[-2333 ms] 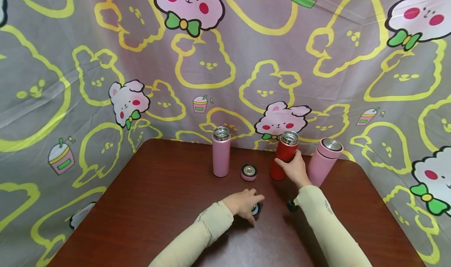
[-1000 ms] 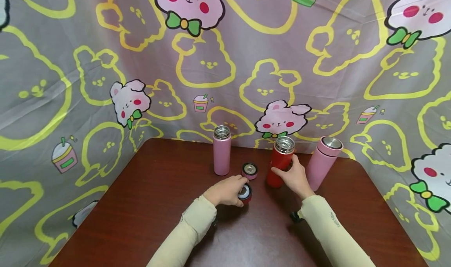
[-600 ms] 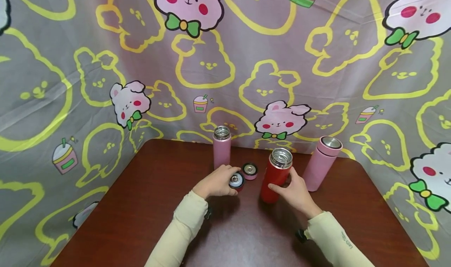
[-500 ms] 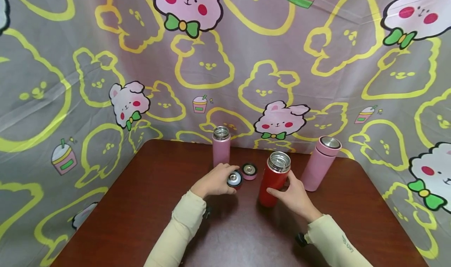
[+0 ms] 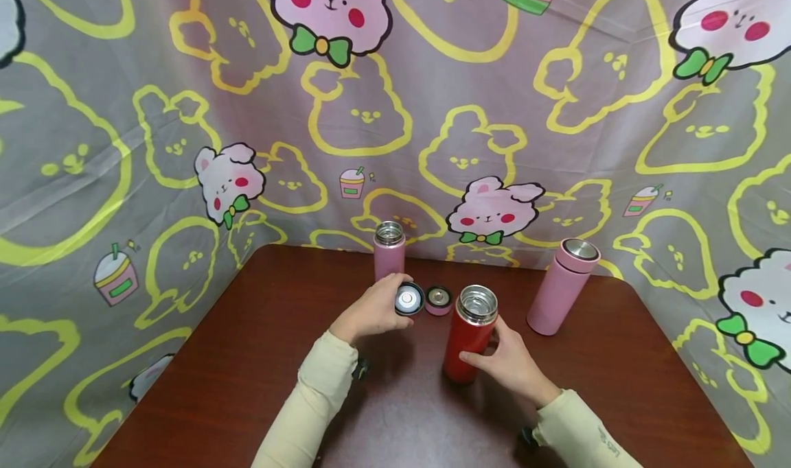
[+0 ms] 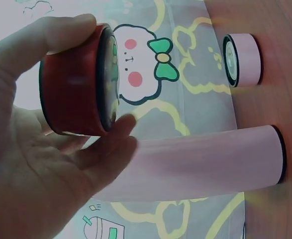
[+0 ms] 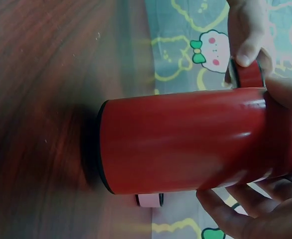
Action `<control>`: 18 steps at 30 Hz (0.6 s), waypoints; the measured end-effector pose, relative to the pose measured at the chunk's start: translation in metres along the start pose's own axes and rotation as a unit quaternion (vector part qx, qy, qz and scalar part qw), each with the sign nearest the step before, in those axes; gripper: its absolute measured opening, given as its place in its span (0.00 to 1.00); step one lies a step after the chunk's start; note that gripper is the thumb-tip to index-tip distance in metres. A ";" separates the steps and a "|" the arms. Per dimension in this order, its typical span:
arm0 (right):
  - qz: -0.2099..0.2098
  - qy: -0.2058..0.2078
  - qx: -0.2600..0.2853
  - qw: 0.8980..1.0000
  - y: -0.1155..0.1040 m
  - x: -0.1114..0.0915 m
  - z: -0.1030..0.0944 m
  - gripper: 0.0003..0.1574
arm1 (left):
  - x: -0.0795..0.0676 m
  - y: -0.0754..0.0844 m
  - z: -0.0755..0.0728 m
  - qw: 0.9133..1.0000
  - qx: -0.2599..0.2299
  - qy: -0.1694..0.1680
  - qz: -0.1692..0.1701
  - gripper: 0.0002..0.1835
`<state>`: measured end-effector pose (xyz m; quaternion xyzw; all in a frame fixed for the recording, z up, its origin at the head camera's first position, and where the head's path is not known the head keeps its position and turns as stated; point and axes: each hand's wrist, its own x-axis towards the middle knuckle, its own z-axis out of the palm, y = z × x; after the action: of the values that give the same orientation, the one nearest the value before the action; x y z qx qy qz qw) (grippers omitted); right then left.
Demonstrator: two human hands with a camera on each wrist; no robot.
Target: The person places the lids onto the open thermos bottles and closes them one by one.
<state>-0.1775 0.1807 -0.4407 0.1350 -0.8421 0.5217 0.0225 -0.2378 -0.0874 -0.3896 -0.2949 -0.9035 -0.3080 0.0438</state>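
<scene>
My left hand (image 5: 371, 309) holds a red lid (image 6: 73, 87) between thumb and fingers, above the table. Its inner side faces me in the head view. My right hand (image 5: 511, 361) grips the side of a red thermos bottle (image 5: 465, 348), whose steel mouth is uncovered. The bottle stands nearly upright; whether its base touches the table I cannot tell. Behind my left hand is an uncapped pink thermos bottle (image 5: 389, 261), its lower part hidden in the head view. A pink lid (image 5: 438, 299) lies inner side up between the two uncapped bottles.
A capped pink thermos bottle (image 5: 559, 293) stands at the right, beyond my right hand. All of this is on a dark brown table (image 5: 247, 358). A patterned cloth (image 5: 364, 125) hangs along the table's back and sides.
The red bottle has come toward me and to the left in my right hand. My left hand has lifted the red lid from the table's middle, moving it left and away from me.
</scene>
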 end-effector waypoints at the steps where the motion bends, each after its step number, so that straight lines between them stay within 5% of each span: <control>1: -0.001 -0.002 -0.001 1.000 0.000 0.000 0.001 0.42 | 0.000 0.000 -0.001 1.000 -0.010 0.001 0.002 0.37; 9: 0.007 -0.014 0.004 1.000 -0.001 0.003 0.011 0.43 | 0.000 -0.002 -0.004 0.998 -0.059 0.003 0.015 0.37; 18: 0.009 -0.022 0.005 1.000 -0.037 -0.003 0.014 0.40 | -0.001 -0.007 -0.005 0.988 -0.151 0.019 -0.034 0.42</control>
<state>-0.1640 0.1535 -0.4147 0.1390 -0.8411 0.5226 -0.0018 -0.2415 -0.0955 -0.3896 -0.2617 -0.8548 -0.4480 0.0052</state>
